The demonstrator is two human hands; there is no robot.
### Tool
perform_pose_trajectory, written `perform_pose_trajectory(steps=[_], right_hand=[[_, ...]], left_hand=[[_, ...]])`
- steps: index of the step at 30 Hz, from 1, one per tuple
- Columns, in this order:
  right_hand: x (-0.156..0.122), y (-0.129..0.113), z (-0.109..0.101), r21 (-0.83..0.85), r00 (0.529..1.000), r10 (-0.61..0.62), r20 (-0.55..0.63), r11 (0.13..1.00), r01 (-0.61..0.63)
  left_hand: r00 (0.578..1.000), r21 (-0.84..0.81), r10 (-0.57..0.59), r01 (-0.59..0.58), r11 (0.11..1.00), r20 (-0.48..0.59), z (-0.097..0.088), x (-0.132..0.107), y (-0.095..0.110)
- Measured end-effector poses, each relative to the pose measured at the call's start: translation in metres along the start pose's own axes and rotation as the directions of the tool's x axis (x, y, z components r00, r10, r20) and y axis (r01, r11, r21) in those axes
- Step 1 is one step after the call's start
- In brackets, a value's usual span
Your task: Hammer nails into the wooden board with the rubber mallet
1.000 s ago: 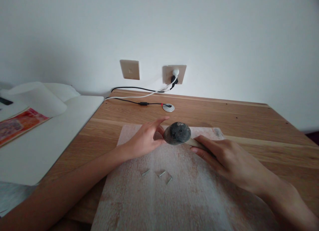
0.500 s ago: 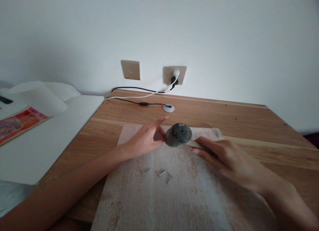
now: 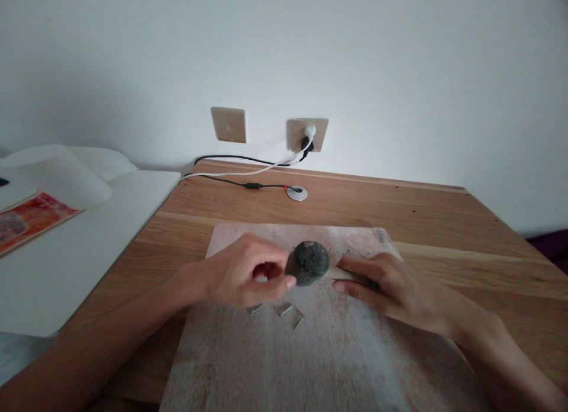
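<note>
A mallet with a dark, rounded head [image 3: 309, 263] and a pale handle is held over the board. My right hand [image 3: 390, 282] is closed around that handle, close to the head. My left hand [image 3: 248, 270] curls at the head's left side, its thumb tip overlapping the edge and its other fingertips partly hidden behind it. Below the left hand, small silver nails [image 3: 285, 310] lie loose on the whitewashed wooden board [image 3: 284, 364]. Further small metal pieces [image 3: 347, 252] show along the board's far side, partly covered by the mallet and right hand.
Under the board is a brown wooden tabletop [image 3: 355, 202] against a white wall. Black and white cables [image 3: 248, 172] run to a wall socket [image 3: 317, 134] and a round cable grommet [image 3: 297, 193]. On the left, a white surface [image 3: 119, 222] holds paper and a red-orange packet [image 3: 38, 219].
The mallet head has come down and slightly left with my right hand. My left hand, spread before, has curled its fingers in at the head. Metal pieces at the far side now show.
</note>
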State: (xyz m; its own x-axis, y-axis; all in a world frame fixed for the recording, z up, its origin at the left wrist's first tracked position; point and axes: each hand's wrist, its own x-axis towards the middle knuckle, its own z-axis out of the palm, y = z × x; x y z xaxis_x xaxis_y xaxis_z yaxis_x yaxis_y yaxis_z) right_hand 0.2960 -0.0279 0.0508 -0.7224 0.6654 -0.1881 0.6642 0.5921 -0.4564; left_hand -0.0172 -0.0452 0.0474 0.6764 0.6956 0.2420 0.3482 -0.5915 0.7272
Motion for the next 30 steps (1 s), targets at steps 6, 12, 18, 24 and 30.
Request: perform_pose_trajectory(steps=[6, 12, 18, 24, 30], right_hand=[[0.000, 0.006, 0.003, 0.017, 1.000, 0.015, 0.002, 1.000, -0.015], [-0.001, 0.009, 0.006, 0.015, 1.000, 0.025, -0.001, 1.000, -0.025], [-0.001, 0.007, 0.004, 0.026, 0.999, 0.039, 0.027, 0.999, -0.040], [-0.002, 0.008, 0.004, 0.019, 0.998, 0.054, 0.018, 0.998, -0.054], [-0.001, 0.007, 0.004, 0.011, 0.999, 0.036, 0.007, 0.999, -0.036]], left_hand=[[0.970, 0.265, 0.079, -0.140, 0.954, 0.228, 0.023, -0.010, 0.002], [0.967, 0.388, 0.114, -0.199, 0.900, 0.230, 0.031, -0.010, -0.003], [0.972, 0.356, 0.107, -0.178, 0.917, 0.211, 0.026, -0.009, -0.001], [0.998, 0.252, 0.003, -0.019, 0.968, 0.066, -0.008, -0.009, -0.007], [0.975, 0.273, -0.206, 0.177, 0.946, 0.084, -0.033, -0.012, -0.018]])
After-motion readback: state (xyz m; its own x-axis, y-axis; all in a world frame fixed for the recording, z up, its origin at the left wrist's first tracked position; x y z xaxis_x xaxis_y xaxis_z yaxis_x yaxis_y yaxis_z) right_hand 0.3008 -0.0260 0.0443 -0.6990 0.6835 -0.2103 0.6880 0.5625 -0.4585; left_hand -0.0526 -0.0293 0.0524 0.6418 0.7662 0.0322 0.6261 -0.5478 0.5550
